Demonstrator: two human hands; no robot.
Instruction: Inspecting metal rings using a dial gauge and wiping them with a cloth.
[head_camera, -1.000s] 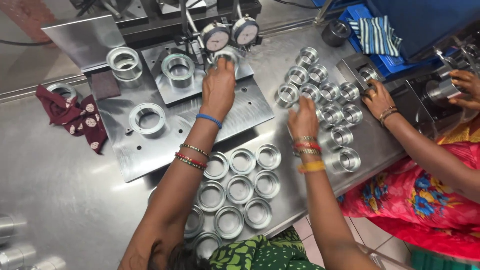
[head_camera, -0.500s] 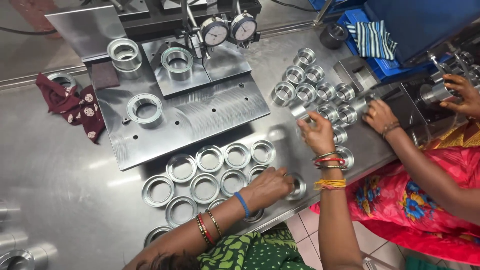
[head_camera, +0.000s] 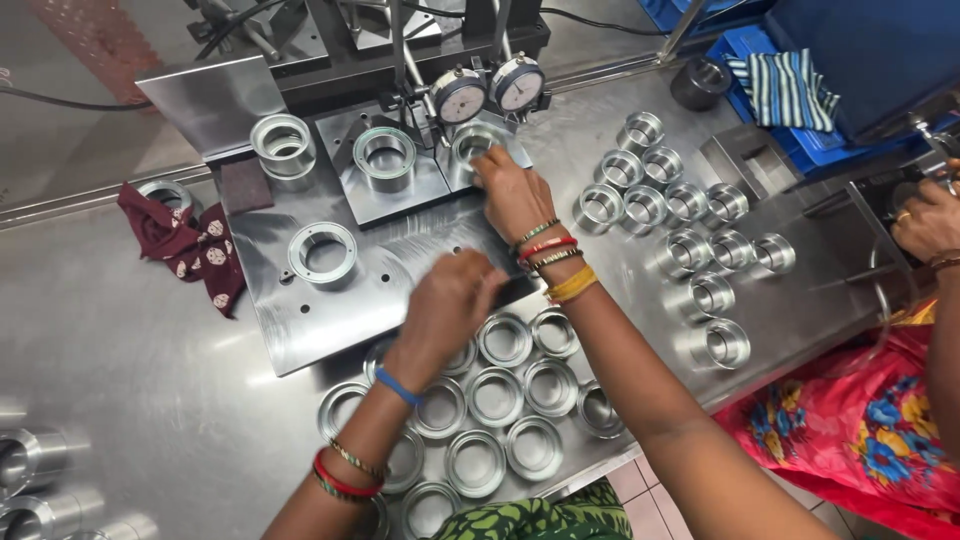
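The right hand rests on a metal ring seated on the small plate under two dial gauges; its fingers cover the ring's near edge, and whether they pinch it or only press it I cannot tell. The left hand hovers, blurred, over the near edge of the big steel plate, just above a cluster of shallow rings; its fingers curl downward and its grip is not readable.

About a dozen shallow rings lie there in rows, several hidden under the left forearm and the lowest cut off by the frame. To the right stand twelve taller sleeves, close together. Three more rings sit on the plates: two at the back and one loose on the big plate. A dark red cloth partly covers another ring at the left. Two or three cylinders are cut off at the lower left corner.

At the right edge another person's hand shows, only partly in frame.
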